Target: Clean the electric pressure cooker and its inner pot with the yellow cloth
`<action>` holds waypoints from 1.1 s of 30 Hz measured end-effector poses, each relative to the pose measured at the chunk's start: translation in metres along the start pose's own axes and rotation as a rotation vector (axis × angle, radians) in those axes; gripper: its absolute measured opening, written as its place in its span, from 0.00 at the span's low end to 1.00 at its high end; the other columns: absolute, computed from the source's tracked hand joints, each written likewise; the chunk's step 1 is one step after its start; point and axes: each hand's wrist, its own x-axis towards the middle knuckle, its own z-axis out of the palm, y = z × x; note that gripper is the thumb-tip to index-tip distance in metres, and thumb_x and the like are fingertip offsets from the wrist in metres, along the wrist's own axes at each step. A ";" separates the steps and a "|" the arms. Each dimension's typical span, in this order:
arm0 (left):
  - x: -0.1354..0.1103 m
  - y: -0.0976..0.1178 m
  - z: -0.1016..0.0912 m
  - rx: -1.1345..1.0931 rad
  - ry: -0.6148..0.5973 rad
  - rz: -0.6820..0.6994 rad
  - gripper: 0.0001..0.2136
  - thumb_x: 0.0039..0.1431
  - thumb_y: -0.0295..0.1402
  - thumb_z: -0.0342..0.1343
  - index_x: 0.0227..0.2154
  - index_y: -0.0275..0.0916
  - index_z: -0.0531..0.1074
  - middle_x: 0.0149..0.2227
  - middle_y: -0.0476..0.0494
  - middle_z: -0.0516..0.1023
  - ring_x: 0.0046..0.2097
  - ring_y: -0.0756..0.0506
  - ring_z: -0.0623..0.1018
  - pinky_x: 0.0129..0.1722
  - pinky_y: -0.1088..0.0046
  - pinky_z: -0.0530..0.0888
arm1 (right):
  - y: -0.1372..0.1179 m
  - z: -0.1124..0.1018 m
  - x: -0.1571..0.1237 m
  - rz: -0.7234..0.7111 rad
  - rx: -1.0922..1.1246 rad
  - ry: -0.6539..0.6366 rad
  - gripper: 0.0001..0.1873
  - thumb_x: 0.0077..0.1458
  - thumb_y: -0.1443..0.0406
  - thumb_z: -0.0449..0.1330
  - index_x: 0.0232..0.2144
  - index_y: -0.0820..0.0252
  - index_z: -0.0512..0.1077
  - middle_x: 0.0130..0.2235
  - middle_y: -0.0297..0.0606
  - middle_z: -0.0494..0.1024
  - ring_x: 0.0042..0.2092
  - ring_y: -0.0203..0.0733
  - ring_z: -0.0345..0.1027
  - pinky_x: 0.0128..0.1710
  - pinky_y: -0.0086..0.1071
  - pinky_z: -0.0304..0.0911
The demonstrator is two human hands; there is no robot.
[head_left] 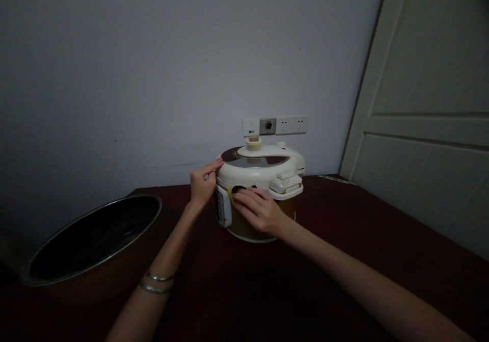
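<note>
A white electric pressure cooker (263, 171) with a brown lid top stands on the dark red table by the wall. At its left side my left hand (203, 184) is closed against the lid's edge, fingertips on the rim and some fingers hidden. My right hand (262, 210) presses a small yellow-and-black pad (230, 193) to the cooker's front, just under the lid and beside the control panel (223, 208). Most of the pad is covered by my fingers, so its exact kind is unclear.
A large dark-lined pot (153, 214) rests tilted at the left, near my left forearm. Behind the cooker, wall sockets (291, 125) are set in the pale wall (183, 67). A light panelled door (428, 179) is at the right of the table (344, 219).
</note>
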 end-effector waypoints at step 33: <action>-0.002 -0.004 0.002 -0.021 -0.005 -0.020 0.19 0.48 0.20 0.45 0.36 0.39 0.78 0.43 0.47 0.79 0.47 0.47 0.77 0.52 0.66 0.71 | -0.012 -0.009 -0.086 -0.493 0.450 -0.517 0.14 0.60 0.69 0.49 0.28 0.60 0.72 0.35 0.39 0.75 0.46 0.36 0.67 0.51 0.31 0.60</action>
